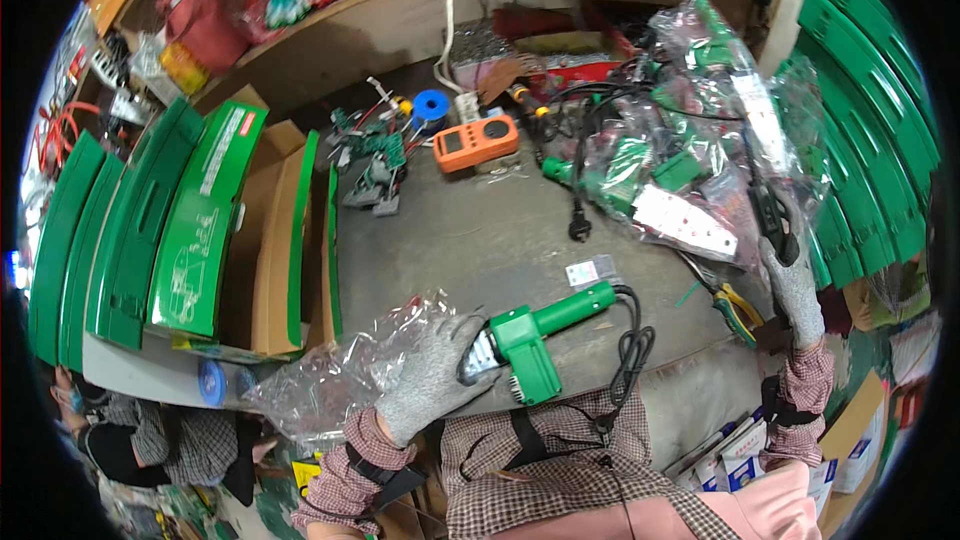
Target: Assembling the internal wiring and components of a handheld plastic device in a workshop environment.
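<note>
My left hand (432, 372), in a grey knit glove, grips the dark and silvery head of a green corded power tool (530, 355) at the table's near edge. Its round handle points to the upper right, and a black cord hangs in a loop from the handle's end. Crumpled clear plastic film (345, 365) lies beside and partly under that hand. Far to the right, my gloved right hand (795, 290) is closed around a black object (770, 215), whose kind I cannot make out. It is beside a heap of green tools in clear bags (690, 160).
An open green carton (210, 230) and several green cases (140, 230) stand at the left. On the table are an orange meter (476, 143), a blue spool (431, 108), loose circuit parts (375, 160) and yellow-green pliers (737, 312). More green cases (870, 120) line the right. Another person (190, 435) is at lower left.
</note>
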A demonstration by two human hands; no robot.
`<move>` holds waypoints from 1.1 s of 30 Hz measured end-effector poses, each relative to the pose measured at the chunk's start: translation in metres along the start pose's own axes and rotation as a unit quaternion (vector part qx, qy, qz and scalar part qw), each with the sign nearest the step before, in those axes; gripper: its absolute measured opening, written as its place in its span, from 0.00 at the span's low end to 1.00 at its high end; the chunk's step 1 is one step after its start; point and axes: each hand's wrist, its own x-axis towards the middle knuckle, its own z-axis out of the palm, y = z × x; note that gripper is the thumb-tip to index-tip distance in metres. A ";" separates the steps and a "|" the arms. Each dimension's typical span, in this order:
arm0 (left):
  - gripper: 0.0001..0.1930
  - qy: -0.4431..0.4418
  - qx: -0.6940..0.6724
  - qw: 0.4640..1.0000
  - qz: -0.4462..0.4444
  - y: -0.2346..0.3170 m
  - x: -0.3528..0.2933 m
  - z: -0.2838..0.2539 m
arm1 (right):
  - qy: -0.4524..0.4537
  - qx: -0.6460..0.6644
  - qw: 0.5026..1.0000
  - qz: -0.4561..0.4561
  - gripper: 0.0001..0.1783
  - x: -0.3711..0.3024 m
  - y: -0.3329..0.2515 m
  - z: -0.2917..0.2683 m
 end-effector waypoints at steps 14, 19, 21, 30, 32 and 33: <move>0.40 -0.035 -0.022 0.999 -0.034 0.007 0.005 -0.012 | 0.086 -0.366 0.925 -0.054 0.39 -0.005 -0.005 0.026; 0.39 -0.054 -0.021 0.997 -0.041 0.003 0.000 -0.017 | -0.299 0.084 0.933 -0.181 0.20 0.004 -0.138 0.125; 0.38 -0.065 -0.006 0.998 -0.025 0.008 0.008 -0.022 | -0.357 0.102 0.897 -0.239 0.17 0.007 -0.138 0.164; 0.38 -0.095 0.009 0.994 -0.044 0.012 0.013 -0.026 | -0.465 0.161 0.863 -0.116 0.18 0.010 -0.124 0.198; 0.38 -0.111 0.001 0.993 -0.044 0.014 0.015 -0.029 | -0.470 0.174 0.861 -0.092 0.18 0.010 -0.123 0.200; 0.39 -0.115 -0.003 0.992 -0.050 0.015 0.017 -0.031 | -0.469 0.171 0.862 -0.083 0.17 0.011 -0.125 0.200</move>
